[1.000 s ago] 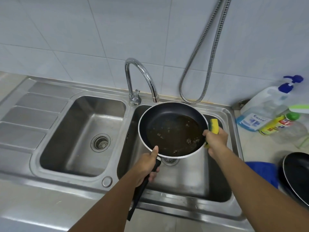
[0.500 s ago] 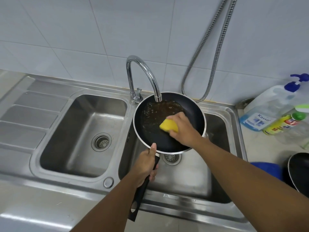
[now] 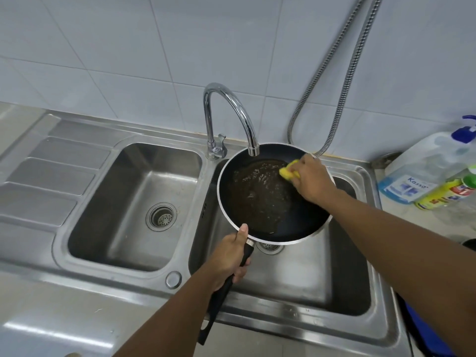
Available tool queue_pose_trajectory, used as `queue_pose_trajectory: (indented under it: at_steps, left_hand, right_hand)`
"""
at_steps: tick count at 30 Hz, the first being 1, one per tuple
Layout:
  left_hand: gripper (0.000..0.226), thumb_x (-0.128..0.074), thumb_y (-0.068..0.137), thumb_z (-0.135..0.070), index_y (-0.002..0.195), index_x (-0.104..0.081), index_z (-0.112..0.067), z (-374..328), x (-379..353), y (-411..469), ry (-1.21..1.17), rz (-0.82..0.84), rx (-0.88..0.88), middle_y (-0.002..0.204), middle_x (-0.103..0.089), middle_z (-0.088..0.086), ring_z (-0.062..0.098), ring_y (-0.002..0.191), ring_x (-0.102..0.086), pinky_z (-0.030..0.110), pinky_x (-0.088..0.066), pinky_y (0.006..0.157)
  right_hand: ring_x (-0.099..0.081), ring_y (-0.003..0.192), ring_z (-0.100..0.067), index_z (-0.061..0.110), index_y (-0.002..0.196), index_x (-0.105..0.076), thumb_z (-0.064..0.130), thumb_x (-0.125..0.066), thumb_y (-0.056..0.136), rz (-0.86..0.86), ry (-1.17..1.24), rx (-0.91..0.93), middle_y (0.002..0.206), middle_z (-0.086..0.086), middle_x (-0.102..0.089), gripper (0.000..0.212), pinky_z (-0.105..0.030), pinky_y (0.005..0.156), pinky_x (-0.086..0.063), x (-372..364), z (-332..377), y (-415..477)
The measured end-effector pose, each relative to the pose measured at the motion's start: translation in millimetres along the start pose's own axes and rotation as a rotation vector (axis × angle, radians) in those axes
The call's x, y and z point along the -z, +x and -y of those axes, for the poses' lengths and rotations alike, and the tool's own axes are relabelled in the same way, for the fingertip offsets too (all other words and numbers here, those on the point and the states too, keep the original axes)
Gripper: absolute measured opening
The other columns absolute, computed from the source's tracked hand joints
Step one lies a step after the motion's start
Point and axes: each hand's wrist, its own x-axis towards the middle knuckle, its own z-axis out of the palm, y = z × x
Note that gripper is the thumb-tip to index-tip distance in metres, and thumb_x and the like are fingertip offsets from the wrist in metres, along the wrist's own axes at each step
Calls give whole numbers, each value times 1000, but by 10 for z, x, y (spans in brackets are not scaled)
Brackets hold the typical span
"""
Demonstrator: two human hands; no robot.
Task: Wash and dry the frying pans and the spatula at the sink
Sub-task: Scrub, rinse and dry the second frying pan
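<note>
My left hand [image 3: 229, 256] is clenched round the black handle [image 3: 221, 292] of the frying pan [image 3: 273, 194], thumb stretched forward along the top until its tip touches the pan's rim. The pan extends up and away from that grip, held above the right basin [image 3: 304, 274] of the steel sink, tilted a little toward me, with its far edge just under the faucet [image 3: 233, 117] spout. Brown, greasy liquid covers most of its dark inside. My right hand [image 3: 313, 180] reaches in from the right, wrist bent down, fingers closed on a yellow sponge [image 3: 287, 172] pressed against the pan's far right inner surface. Only a corner of the sponge shows from under my knuckles, so how much lies flat I cannot say. To the right of that hand, on the counter, stand a clear soap bottle [image 3: 425, 173] and a yellow bottle [image 3: 447, 190].
</note>
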Motion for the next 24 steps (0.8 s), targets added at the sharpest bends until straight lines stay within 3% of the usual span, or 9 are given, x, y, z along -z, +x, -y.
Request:
queue_pose_trajectory:
  at_steps: [2,5,9,12,14,18,22,24]
  left_hand:
    - [61,-30,105,-63,104,-56,-8,2,-34,-14,26,5,-11,69,-53,7,11,40,-35,24,-31,39]
    - [56,-31,106,-61,115,-56,-11,1,-20,-5,101,18,-50,75,-53,11,12,42,-38,25,-33,43]
    - [53,-32,106,-59,119,-54,-12,-41,10,55,119,9,-68,75,-53,14,13,41,-36,23,-34,42]
    - [55,-32,107,-58,111,-52,-7,-49,46,76,27,-6,-36,72,-51,11,12,40,-35,21,-31,40]
    - [51,-31,107,-57,106,-50,-10,-45,74,71,-44,7,-15,72,-51,10,12,41,-34,21,-30,39]
    - [47,-31,107,-57,107,-49,-14,-46,109,72,-82,21,18,72,-51,9,12,43,-34,22,-31,39]
    - [50,-30,107,-57,109,-51,-12,-35,84,59,8,40,-16,72,-51,9,12,42,-35,23,-31,41]
    - [49,-30,107,-58,112,-53,-14,-8,50,63,54,41,-35,73,-51,10,12,42,-36,24,-32,42]
  right_hand:
    - [-43,126,-39,16,135,-62,27,-58,100,94,55,57,141,-16,-41,37,-47,109,-37,-32,89,168]
    - [-23,145,-34,22,149,-48,23,-55,102,239,108,220,164,-5,-18,47,-54,119,-25,-93,459,274]
    - [-37,138,-26,22,139,-62,21,-70,93,260,305,392,155,-1,-34,47,-47,118,-32,-214,779,100]
    - [-48,117,-11,20,119,-75,17,-76,85,279,429,444,136,3,-42,34,-22,103,-41,-230,732,-234]
    - [-49,105,-5,20,106,-80,14,-76,80,296,432,417,123,7,-45,27,-14,92,-42,-189,574,-458]
    - [-51,100,-10,27,87,-75,17,-75,73,254,300,256,107,11,-47,17,-31,92,-46,-80,103,-633]
    - [-49,105,-17,25,106,-72,23,-71,82,131,11,72,119,5,-50,24,-35,95,-45,-49,-223,-445]
    - [-51,110,-27,19,118,-69,20,-66,89,53,15,18,126,-5,-51,29,-38,96,-46,-97,-268,-240]
